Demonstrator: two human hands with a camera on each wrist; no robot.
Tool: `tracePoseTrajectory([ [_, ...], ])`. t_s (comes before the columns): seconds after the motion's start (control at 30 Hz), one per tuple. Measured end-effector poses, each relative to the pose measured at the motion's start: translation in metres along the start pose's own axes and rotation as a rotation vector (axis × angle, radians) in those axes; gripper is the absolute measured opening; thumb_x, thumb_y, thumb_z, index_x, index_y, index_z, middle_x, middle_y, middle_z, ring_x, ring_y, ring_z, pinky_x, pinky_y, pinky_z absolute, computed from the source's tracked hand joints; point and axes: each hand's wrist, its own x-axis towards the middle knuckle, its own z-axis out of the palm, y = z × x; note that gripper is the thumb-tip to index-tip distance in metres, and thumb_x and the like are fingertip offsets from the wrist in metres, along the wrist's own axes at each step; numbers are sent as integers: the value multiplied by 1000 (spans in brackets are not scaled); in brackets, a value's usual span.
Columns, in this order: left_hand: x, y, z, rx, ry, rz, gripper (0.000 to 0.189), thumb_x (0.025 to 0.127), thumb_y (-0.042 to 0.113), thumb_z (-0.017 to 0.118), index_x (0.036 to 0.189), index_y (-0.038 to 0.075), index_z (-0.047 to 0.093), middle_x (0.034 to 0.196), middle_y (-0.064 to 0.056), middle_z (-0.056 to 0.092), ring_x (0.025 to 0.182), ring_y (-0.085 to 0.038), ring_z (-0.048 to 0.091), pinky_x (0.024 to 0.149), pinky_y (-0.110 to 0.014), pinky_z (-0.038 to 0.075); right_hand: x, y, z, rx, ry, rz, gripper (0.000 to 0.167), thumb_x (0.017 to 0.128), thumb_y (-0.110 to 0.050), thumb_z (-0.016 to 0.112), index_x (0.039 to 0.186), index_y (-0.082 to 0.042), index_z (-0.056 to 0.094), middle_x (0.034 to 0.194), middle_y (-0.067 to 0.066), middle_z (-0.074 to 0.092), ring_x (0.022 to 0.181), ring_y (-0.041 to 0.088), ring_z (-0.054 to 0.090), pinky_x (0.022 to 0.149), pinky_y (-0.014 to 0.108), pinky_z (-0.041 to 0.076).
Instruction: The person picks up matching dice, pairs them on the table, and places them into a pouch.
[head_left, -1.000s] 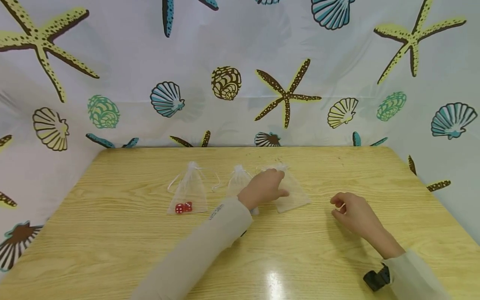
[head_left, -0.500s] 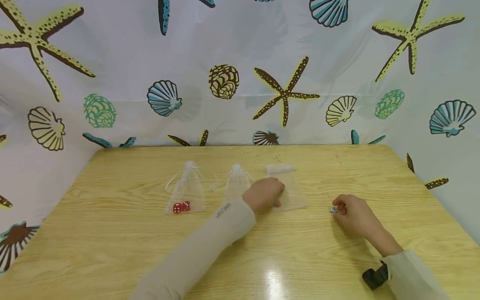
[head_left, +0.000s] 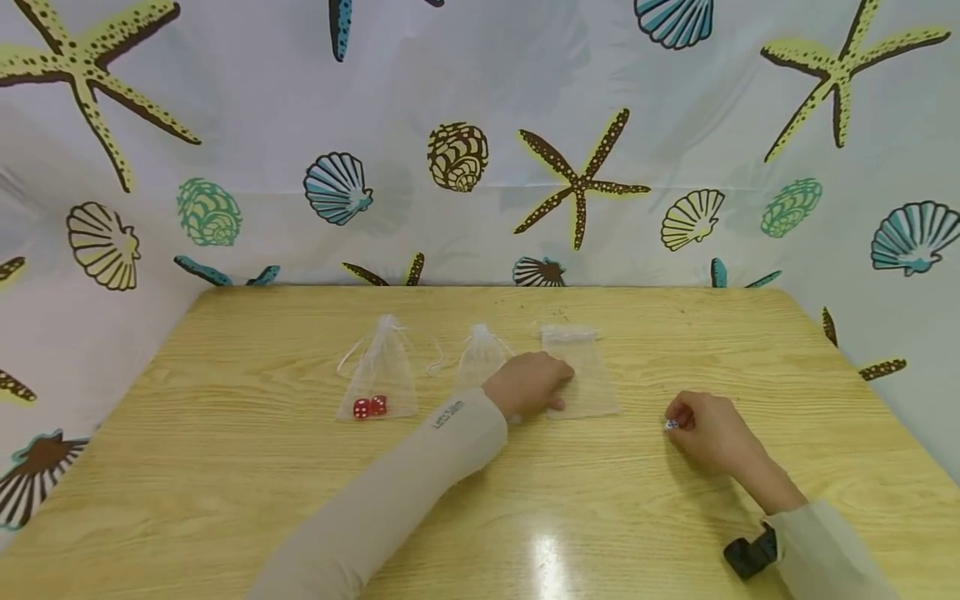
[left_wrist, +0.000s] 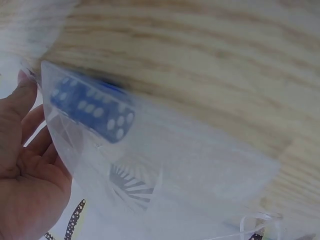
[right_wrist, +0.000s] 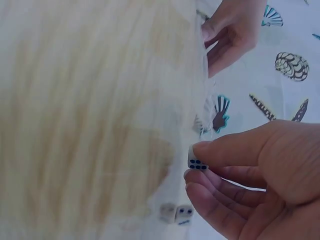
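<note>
My right hand [head_left: 708,429] pinches a small white die [right_wrist: 197,162] with dark blue pips between thumb and fingertips. Another white die [right_wrist: 184,214] rests on the table below it; the hand hides it in the head view. My left hand [head_left: 528,383] reaches over to the right-hand sheer drawstring bag [head_left: 588,383], its thumb and curled fingers holding the bag's left edge. Under the left wrist lies the middle sheer bag [head_left: 478,358], with blue dice [left_wrist: 92,107] inside. A third sheer bag [head_left: 386,367] at the left contains two red dice [head_left: 370,407].
The wooden table [head_left: 247,467] bears all the bags in a row towards its back. Behind it hangs a white curtain [head_left: 405,108] printed with shells and starfish. A black strap mount [head_left: 750,557] sits on the right wrist.
My right hand has taken hold of the white die. My left hand has drawn back slightly from the bag's top; the right-hand bag now lies straighter, its top edge in view.
</note>
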Motion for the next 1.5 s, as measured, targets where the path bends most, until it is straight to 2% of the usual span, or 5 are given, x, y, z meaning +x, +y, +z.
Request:
tracePoseTrajectory([
  [0.23,2,-2,2,-3,-26,-9,45,90,32,63,130,12,58,119,0,65,101,-15,61,87,-30,49,-6,-31,3,48,-23,-41,9,82,-2,68,91,-1,66,81,4,64,71,12,57,62,27,48],
  [0.43,2,-3,1,-3,-36,-22,46,90,33,62,132,13,56,123,-1,63,109,-17,60,92,-32,48,-6,-62,15,116,-45,-156,8,81,-1,70,86,-5,66,81,2,64,69,7,57,60,21,48],
  [0.73,3,-4,3,-2,-18,0,34,91,33,62,118,13,61,94,2,61,83,-13,53,78,-31,46,-8,-101,44,243,-165,-315,10,79,3,67,87,-4,67,82,2,65,70,3,56,62,17,48],
  [1.0,4,-4,3,-10,-16,0,30,91,34,61,114,14,62,93,1,62,83,-15,56,75,-30,46,-10,-123,60,270,-241,-372,12,79,3,68,86,-7,67,80,0,64,70,1,53,64,17,47],
  [1.5,5,-5,4,-8,-13,-1,31,90,34,62,113,14,62,92,3,60,79,-12,52,73,-28,44,-10,-127,65,268,-282,-368,13,80,1,70,87,-10,67,79,-3,62,68,-1,51,62,16,46],
])
